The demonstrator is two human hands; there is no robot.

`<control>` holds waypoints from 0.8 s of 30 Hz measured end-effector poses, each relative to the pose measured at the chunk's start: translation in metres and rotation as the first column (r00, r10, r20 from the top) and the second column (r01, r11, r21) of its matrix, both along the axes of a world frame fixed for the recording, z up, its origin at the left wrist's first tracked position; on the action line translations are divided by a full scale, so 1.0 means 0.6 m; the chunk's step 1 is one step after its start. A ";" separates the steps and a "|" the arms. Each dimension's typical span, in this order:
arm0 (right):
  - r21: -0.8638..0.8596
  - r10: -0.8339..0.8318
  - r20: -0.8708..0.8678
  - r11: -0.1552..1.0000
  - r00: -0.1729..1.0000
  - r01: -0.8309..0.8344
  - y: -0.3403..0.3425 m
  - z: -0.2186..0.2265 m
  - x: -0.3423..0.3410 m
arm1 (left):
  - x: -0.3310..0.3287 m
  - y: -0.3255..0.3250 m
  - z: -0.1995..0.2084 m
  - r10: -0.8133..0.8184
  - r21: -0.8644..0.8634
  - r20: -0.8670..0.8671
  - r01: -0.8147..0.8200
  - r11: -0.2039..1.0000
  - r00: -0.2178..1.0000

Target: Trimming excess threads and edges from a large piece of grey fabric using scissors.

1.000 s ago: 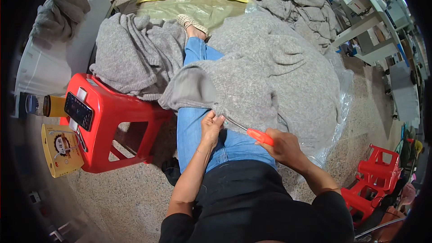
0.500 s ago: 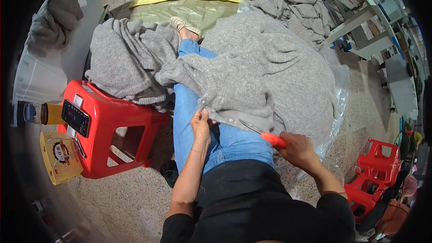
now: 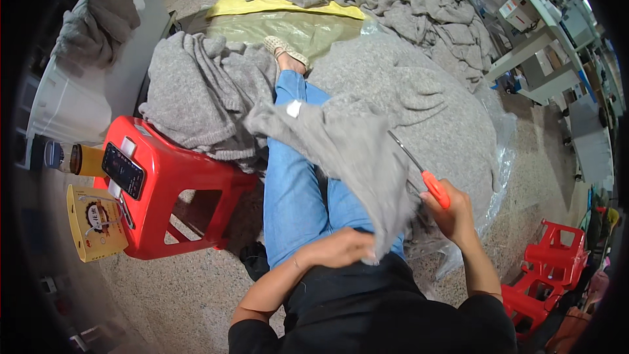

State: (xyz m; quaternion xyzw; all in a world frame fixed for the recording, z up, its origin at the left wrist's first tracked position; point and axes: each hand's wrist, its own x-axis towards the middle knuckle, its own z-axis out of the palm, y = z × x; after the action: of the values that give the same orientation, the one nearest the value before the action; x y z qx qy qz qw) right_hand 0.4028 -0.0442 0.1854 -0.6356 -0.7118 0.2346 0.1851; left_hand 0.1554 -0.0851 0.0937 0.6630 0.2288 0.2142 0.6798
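A grey knitted cardigan [image 3: 344,141] is stretched across my lap, smeared by motion, with a small white label [image 3: 294,109] near its upper left end. My left hand [image 3: 344,248] is closed on its lower end close to my waist. On the right, my right hand [image 3: 452,213] is wrapped round the orange-red handle of a pair of scissors [image 3: 435,187]. Their long metal blade points up and left, beside the cardigan. Some of the right hand's fingers are hidden behind the handle, and whether they also touch the fabric I cannot tell.
To my left a red stool [image 3: 160,190] bears a phone [image 3: 123,169] and a grey knit pile [image 3: 190,98]. A yellow paper bag [image 3: 95,223] and a jar [image 3: 87,159] are beside it. More knitwear [image 3: 426,111] lies ahead on plastic. Red stools [image 3: 553,255] stand right.
My left hand has pulled the cardigan's edge down and right toward my waist, turning the fabric. The right hand has moved right, its scissors now pointing more upward.
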 end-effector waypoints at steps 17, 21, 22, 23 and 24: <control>-0.087 -0.082 0.025 0.993 0.996 0.084 0.028 -0.035 -0.025 | -0.273 0.402 0.059 0.845 0.225 -0.251 -0.821 0.525 0.472; -0.040 -0.110 -0.014 0.993 0.994 0.110 0.047 -0.040 -0.019 | -0.256 0.439 0.158 0.672 0.671 -0.422 -0.288 0.683 0.609; 0.001 -0.091 -0.025 0.996 0.996 0.091 0.059 -0.044 -0.026 | -0.255 0.425 0.147 0.568 0.658 -0.514 -0.130 0.742 0.643; 0.047 -0.077 -0.034 0.996 0.996 0.079 0.069 -0.054 -0.028 | -0.249 0.409 0.125 0.456 0.630 -0.598 0.035 0.776 0.659; 0.048 -0.080 -0.032 0.996 0.996 0.081 0.073 -0.062 -0.025 | -0.238 0.382 0.098 0.308 0.527 -0.653 0.123 0.841 0.692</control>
State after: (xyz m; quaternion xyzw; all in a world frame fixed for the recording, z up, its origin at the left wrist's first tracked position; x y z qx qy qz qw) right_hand 0.3875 -0.0003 0.1480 -0.6554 -0.6883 0.2189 0.2209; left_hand 0.0126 0.1443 0.1527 0.8411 0.4406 0.0295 0.3125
